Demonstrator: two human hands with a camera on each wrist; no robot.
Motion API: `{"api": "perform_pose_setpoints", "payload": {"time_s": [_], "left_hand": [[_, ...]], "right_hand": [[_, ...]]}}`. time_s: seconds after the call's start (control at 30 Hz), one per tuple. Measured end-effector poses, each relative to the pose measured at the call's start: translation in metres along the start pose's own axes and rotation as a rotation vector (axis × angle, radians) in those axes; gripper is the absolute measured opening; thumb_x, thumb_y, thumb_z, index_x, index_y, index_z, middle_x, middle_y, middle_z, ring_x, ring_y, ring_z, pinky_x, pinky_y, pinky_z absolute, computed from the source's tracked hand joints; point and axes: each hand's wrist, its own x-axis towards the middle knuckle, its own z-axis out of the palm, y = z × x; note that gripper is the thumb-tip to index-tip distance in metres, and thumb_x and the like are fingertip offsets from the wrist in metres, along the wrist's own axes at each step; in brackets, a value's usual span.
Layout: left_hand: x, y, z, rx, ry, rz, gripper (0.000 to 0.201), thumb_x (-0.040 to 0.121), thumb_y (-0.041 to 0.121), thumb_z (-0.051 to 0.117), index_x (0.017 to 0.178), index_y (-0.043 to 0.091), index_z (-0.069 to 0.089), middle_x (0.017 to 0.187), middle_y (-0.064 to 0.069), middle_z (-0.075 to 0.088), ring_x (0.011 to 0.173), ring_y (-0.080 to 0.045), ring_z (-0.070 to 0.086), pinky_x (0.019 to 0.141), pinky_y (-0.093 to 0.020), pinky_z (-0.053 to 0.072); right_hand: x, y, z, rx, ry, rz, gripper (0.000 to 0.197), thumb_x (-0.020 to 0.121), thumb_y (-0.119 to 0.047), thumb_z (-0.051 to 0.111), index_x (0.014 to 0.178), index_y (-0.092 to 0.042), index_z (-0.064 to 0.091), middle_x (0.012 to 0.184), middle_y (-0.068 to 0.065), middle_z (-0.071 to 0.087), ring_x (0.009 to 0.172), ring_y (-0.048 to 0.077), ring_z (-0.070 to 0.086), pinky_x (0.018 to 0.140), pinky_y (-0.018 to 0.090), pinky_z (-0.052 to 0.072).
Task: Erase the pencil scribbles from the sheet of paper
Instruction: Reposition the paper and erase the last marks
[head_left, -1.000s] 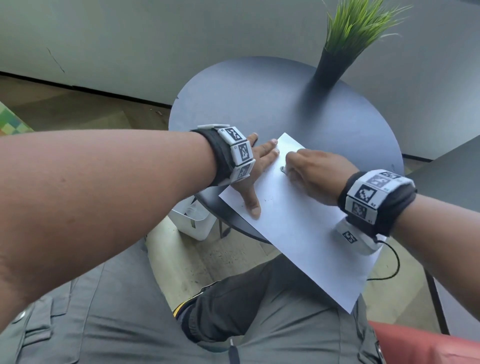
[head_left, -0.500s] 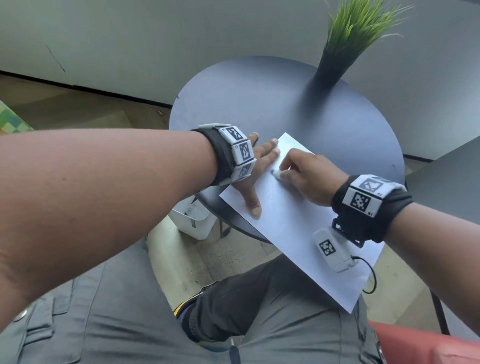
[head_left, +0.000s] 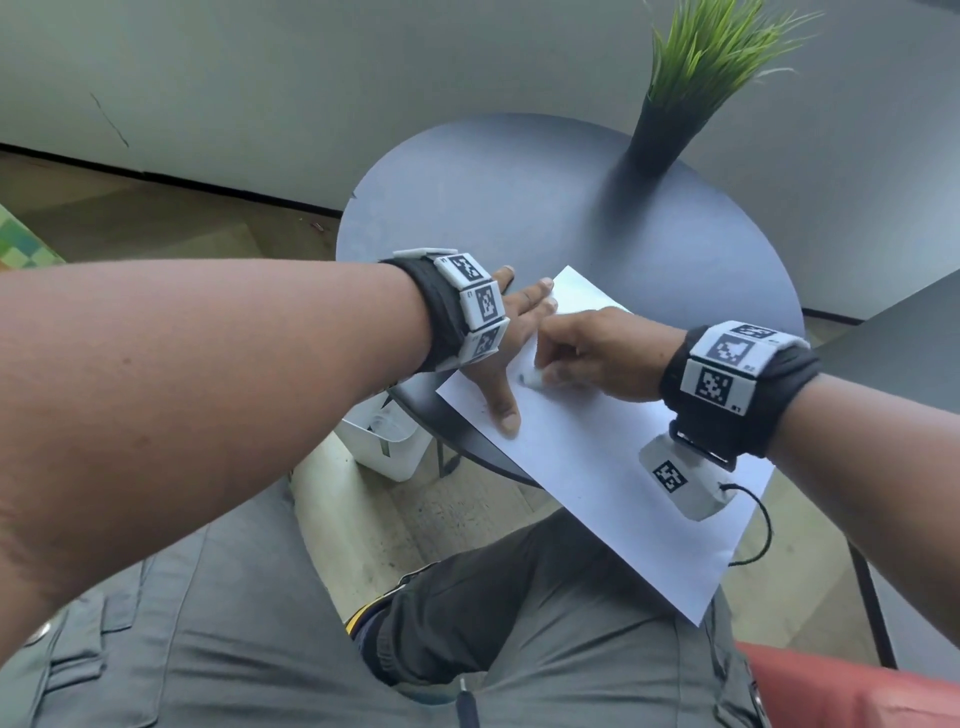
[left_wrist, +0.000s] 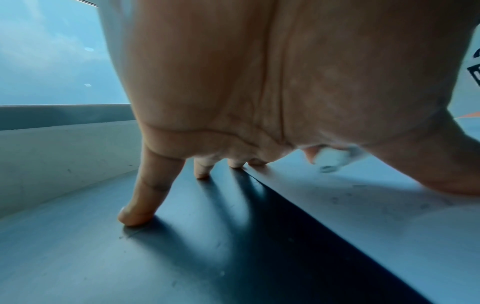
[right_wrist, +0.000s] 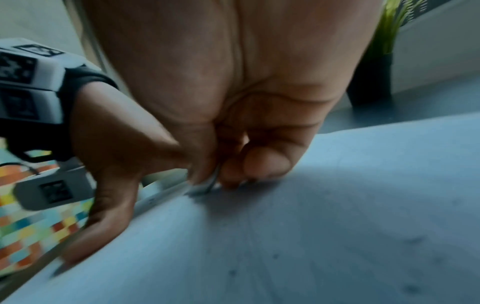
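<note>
Your left hand lies spread flat, fingers straight. The thumb and the index fingertip press the paper while the other fingertips rest on the dark round surface just past its edge. It is there as a clamp: rubbing would otherwise drag or crumple the sheet.

Your right hand is curled, thumb and fingers pinching a small white eraser whose tip touches the paper just beside your left thumb. The eraser sits low in the pinch, probably so you can press hard without it bending. Rubbing close to the pinned area looks sensible, since the paper is most stable there.

The paper lies at an angle. Its far corner is on the surface and its near part overhangs toward your lap, unsupported. A faint grey smudge shows at the eraser tip, and small dark flecks, perhaps crumbs or leftover marks, dot the sheet in the right wrist view. That view is blurred, so I cannot tell how much scribble remains.

The plant stands at the far edge, well apart from your hands.
</note>
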Motion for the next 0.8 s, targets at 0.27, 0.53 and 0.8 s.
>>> {"api": "perform_pose_setpoints", "payload": {"time_s": [0.27, 0.53, 0.8], "left_hand": [[-0.005, 0.004, -0.004, 0.012, -0.011, -0.021, 0.154, 0.048, 0.087, 0.070, 0.156, 0.020, -0.018, 0.163, 0.003, -0.024, 0.150, -0.039, -0.011, 0.118, -0.059, 0.006], [-0.007, 0.006, -0.006, 0.022, -0.034, -0.030, 0.154, 0.049, 0.087, 0.069, 0.155, 0.020, -0.020, 0.163, 0.004, -0.025, 0.150, -0.039, -0.012, 0.118, -0.058, 0.006], [-0.007, 0.006, -0.005, 0.024, -0.034, -0.036, 0.155, 0.047, 0.088, 0.069, 0.155, 0.022, -0.020, 0.163, 0.005, -0.025, 0.150, -0.038, -0.013, 0.118, -0.058, 0.006]], "right_hand": [[-0.011, 0.000, 0.008, -0.018, -0.039, -0.068, 0.017, 0.090, -0.037, 0.061, 0.092, -0.020, 0.060, 0.079, -0.005, 0.061, 0.064, 0.000, 0.052, 0.054, 0.011, 0.036], [-0.017, -0.002, 0.006, -0.016, -0.141, -0.062, 0.009, 0.092, -0.028, 0.061, 0.092, -0.019, 0.060, 0.079, -0.005, 0.060, 0.058, -0.003, 0.052, 0.047, 0.010, 0.040], [-0.021, -0.010, 0.014, -0.057, -0.028, -0.087, 0.015, 0.094, -0.031, 0.056, 0.094, -0.016, 0.058, 0.075, -0.005, 0.056, 0.062, -0.002, 0.054, 0.049, 0.010, 0.038]]}}
